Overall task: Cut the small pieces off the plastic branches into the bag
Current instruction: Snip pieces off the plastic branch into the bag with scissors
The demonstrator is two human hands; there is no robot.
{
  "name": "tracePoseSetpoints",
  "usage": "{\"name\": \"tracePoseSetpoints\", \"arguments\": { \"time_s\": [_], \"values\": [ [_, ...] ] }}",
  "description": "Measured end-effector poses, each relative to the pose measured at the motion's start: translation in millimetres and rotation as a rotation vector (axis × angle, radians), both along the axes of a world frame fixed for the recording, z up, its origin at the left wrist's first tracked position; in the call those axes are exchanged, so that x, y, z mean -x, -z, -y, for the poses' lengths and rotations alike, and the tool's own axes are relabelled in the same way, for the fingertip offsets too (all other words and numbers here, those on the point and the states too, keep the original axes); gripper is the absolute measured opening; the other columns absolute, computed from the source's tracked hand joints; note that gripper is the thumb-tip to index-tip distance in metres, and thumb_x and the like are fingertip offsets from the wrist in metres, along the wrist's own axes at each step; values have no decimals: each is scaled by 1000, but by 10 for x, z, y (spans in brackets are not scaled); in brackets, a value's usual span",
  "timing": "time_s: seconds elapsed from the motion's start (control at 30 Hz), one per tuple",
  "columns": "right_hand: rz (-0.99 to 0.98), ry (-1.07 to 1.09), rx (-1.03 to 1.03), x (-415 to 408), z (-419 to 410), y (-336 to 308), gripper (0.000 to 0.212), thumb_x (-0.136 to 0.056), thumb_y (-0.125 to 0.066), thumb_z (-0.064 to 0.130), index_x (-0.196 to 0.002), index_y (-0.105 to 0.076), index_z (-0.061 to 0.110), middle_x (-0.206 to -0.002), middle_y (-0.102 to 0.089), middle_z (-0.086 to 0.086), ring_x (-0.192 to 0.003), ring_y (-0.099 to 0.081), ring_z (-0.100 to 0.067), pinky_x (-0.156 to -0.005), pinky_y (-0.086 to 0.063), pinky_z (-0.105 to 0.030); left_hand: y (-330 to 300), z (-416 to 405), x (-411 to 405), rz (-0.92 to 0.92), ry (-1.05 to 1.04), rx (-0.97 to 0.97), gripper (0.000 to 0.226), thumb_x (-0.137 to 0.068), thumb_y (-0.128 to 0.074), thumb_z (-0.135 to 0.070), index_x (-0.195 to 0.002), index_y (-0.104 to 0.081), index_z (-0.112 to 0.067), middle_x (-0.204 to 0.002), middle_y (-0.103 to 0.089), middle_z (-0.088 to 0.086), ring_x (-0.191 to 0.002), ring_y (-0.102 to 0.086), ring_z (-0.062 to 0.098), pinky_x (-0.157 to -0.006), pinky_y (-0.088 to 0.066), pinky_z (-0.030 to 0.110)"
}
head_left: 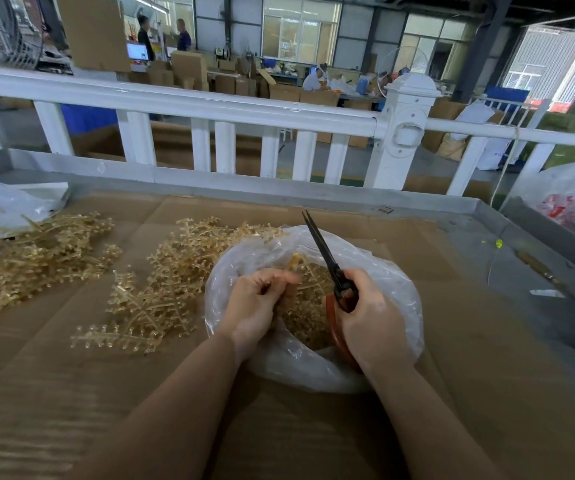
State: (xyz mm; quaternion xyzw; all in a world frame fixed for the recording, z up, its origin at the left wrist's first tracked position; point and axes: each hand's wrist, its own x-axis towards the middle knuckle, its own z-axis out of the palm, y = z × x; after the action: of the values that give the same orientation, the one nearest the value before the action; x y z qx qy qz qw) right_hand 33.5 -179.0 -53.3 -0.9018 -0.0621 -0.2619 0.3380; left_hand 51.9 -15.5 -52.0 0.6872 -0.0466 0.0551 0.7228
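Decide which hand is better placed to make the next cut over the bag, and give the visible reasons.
Right. The right hand already grips the scissors, blades pointing up over the clear plastic bag. The left hand pinches a plastic branch there, so it steadies.

white railing [210, 109] | stacked cartons [189, 69] | large windows [300, 32] | daylight

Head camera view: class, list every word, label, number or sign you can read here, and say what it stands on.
No text can be read.
White bag at far right: red print, too blurred to read.
Monitor in the background: screen content too small to read.
Distant sacks: faint blue marks, unreadable.
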Motion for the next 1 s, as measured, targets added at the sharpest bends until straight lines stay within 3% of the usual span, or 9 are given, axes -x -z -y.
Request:
{"name": "tracePoseSetpoints", "arguments": {
  "time_s": [0.1, 0.2, 0.27, 0.4, 0.63, 0.73, 0.77, 0.87, 1.0],
  "values": [
    [18, -15, 19, 26, -6, 18, 31, -87, -68, 26, -116, -60, 25, -86, -59, 19, -79, -59, -2, -70, -45, -10, 1, -17, -4, -98, 45, 203, 21, -87, -64, -4, -98, -72, -19, -97, -75, 1, -92, -70, 11, -72, -54, 17],
    [26, -33, 40, 56, -9, 28, 34, -83, -70, 35, -114, -60, 26, -90, -58, 20, -81, -54, 2, -69, -36, 0, 39, -37, -35, -74, -34, 162, 32, -78, -74, -4, -103, -69, -22, -97, -74, 2, -93, -69, 11, -69, -54, 15],
    [-6, -55, 78, 80, -18, 24, 38, -81, -68, 46, -113, -58, 29, -94, -61, 18, -85, -54, 1, -72, -39, -6, 66, -50, -63, -73, -94, 157, 38, -75, -77, -5, -107, -68, -21, -100, -73, 2, -96, -69, 13, -72, -55, 18],
    [-41, -69, 180, 129, -24, 7, 44, -81, -61, 54, -117, -55, 29, -103, -63, 12, -95, -58, -8, -80, -51, -25, 114, -57, -120, -83, -134, 328, 42, -76, -72, 5, -109, -68, -21, -96, -74, 2, -92, -70, 13, -75, -56, 23],
    [-55, -68, 265, 185, -25, -4, 52, -84, -54, 55, -126, -52, 24, -115, -62, 6, -109, -55, -13, -93, -42, -25, 110, -92, -164, -66, 6, 639, 42, -80, -56, 13, -110, -65, -16, -91, -75, 2, -84, -71, 10, -67, -54, 19],
    [-44, -62, 248, 206, -36, -3, 51, -85, -57, 52, -125, -54, 21, -115, -63, 3, -109, -56, -16, -94, -41, -26, 122, -74, -151, -33, 1, 552, 47, -74, -61, 10, -118, -62, -8, -91, -71, 7, -83, -68, 20, -68, -54, 25],
    [-36, -56, 245, 209, -37, 0, 49, -85, -59, 50, -124, -55, 20, -114, -63, 2, -108, -57, -16, -94, -41, -26, 128, -58, -149, -26, -12, 482, 44, -77, -62, 11, -118, -60, -6, -85, -68, 10, -75, -66, 25, -64, -53, 29],
    [-27, -51, 244, 205, -38, 6, 47, -85, -63, 47, -122, -56, 19, -111, -64, 2, -105, -57, -16, -92, -45, -29, 161, -25, -148, -20, -44, 360, 18, -81, -64, 7, -94, -65, -7, -60, -64, 6, -49, -61, 18, -46, -51, 25],
    [-33, -61, 229, 207, -46, 3, 48, -84, -64, 47, -122, -56, 19, -111, -64, 2, -105, -57, -16, -94, -46, -31, 180, -49, -166, -22, -40, 346, 26, -79, -67, 3, -84, -77, -20, -86, -75, 5, -80, -71, 15, -67, -56, 24]
  ]
}}
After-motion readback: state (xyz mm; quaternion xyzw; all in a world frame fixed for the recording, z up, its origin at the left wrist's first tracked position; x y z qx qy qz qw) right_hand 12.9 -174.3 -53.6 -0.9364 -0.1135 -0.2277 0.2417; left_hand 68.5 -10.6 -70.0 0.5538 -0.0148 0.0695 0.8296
